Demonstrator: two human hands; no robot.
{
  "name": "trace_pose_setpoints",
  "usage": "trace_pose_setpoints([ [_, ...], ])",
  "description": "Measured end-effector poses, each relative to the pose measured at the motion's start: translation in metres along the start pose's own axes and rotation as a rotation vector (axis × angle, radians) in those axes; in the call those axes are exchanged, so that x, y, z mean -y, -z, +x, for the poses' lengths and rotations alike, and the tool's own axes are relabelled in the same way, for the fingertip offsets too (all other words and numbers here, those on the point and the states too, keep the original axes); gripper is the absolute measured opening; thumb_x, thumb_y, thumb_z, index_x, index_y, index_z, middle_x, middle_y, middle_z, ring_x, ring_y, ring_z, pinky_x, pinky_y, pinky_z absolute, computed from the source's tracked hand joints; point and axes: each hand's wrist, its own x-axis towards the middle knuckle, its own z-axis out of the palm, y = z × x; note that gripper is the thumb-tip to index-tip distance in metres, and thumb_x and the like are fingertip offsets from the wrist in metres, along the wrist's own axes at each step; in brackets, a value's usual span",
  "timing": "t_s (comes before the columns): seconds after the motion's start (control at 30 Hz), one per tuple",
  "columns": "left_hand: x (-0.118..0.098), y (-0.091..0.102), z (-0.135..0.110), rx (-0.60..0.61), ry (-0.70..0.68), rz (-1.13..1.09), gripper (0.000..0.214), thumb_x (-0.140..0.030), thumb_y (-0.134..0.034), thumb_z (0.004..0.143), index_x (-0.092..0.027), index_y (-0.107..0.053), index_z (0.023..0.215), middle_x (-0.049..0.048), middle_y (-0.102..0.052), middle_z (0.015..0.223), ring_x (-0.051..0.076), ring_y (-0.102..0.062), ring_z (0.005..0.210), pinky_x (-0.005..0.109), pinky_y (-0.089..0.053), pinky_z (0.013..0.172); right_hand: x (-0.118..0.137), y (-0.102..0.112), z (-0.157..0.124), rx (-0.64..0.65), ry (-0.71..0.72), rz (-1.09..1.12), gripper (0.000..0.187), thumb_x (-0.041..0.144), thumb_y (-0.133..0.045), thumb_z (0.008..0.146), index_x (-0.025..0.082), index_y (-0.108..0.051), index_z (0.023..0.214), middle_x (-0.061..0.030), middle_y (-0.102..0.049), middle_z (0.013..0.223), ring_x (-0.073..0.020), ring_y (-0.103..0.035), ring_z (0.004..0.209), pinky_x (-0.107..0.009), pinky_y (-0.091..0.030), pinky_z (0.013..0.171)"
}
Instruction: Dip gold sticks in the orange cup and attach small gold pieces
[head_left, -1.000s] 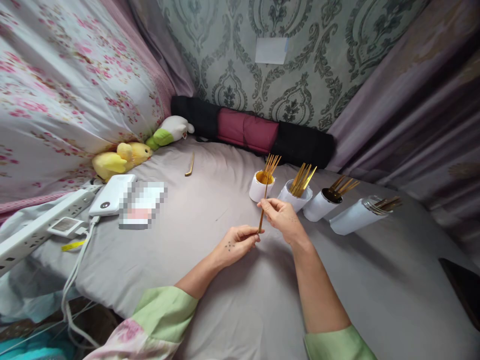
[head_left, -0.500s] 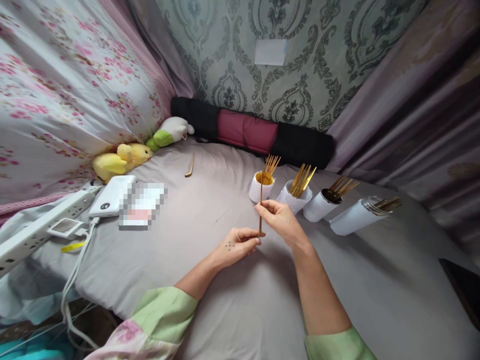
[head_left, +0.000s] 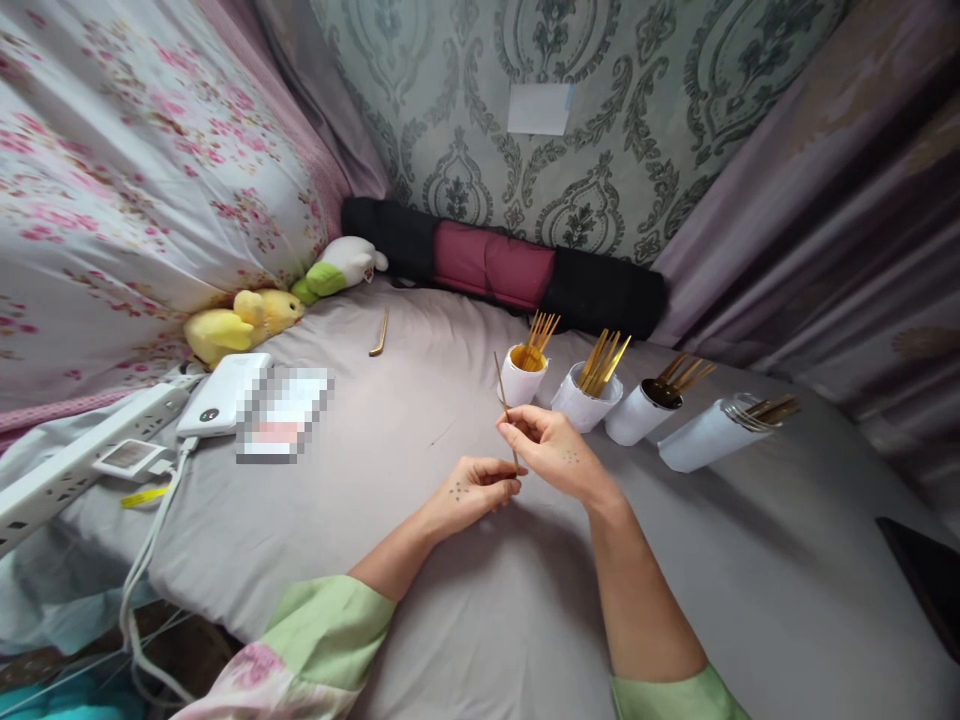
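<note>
My right hand pinches a thin golden-brown stick partway along, its upper end leaning to the left. The lower end of the stick reaches down to my left hand, where thumb and fingers are closed around it; the very tip is hidden by the fingers. Just beyond my right hand stands a white-wrapped cup with a yellow inside, with several thin gold sticks in it. Beside it is a wider white cup with gold flat-sided sticks.
Further right stand a white-wrapped cup with a dark inside and a tilted white jar, both with sticks. A bent gold piece lies farther back. On the left are a power bank, a power strip and a yellow plush toy.
The stick has gone from upright to leaning left at its top. My right hand has moved slightly down towards my left hand, which has stayed almost still.
</note>
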Motion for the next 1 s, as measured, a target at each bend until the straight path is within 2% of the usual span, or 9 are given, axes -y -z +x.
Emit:
trace_pose_setpoints([
  [0.27, 0.006, 0.001, 0.003, -0.027, -0.013, 0.017, 0.032, -0.035, -0.064, 0.07, -0.012, -0.07, 0.091, -0.0005, -0.054, 0.055, 0.008, -0.045, 0.05, 0.022, -0.035, 0.048, 0.011, 0.0, -0.005, 0.029, 0.037, -0.07, 0.022, 0.034, -0.046, 0.082, 0.019, -0.063, 0.083, 0.0027, -0.048, 0.056, -0.0087, -0.038, 0.051, -0.022, -0.03, 0.046],
  [0.53, 0.006, 0.003, 0.004, -0.058, -0.002, -0.062, 0.03, -0.035, -0.066, 0.068, -0.011, -0.066, 0.085, 0.0023, -0.058, 0.066, 0.008, -0.047, 0.054, 0.021, -0.036, 0.049, 0.015, 0.001, -0.006, 0.037, 0.062, -0.073, 0.023, 0.033, -0.045, 0.082, 0.019, -0.063, 0.085, 0.0006, -0.056, 0.066, -0.0094, -0.043, 0.054, -0.023, -0.033, 0.05],
  [0.73, 0.004, 0.003, 0.006, -0.098, 0.033, -0.153, 0.028, -0.035, -0.07, 0.064, -0.012, -0.065, 0.08, 0.0018, -0.058, 0.065, 0.007, -0.047, 0.052, 0.02, -0.036, 0.047, 0.014, 0.002, -0.007, 0.03, 0.065, -0.061, 0.022, 0.031, -0.044, 0.082, 0.019, -0.063, 0.085, -0.0003, -0.058, 0.069, -0.0104, -0.047, 0.057, -0.023, -0.035, 0.052],
  [1.0, 0.006, 0.006, 0.006, -0.076, 0.024, -0.26, 0.035, -0.038, -0.069, 0.066, -0.01, -0.065, 0.087, 0.0022, -0.059, 0.067, 0.007, -0.048, 0.053, 0.02, -0.036, 0.048, 0.015, 0.006, -0.007, 0.021, 0.088, -0.098, 0.023, 0.03, -0.043, 0.083, 0.019, -0.062, 0.088, -0.0004, -0.058, 0.068, -0.0115, -0.05, 0.06, -0.024, -0.038, 0.057],
])
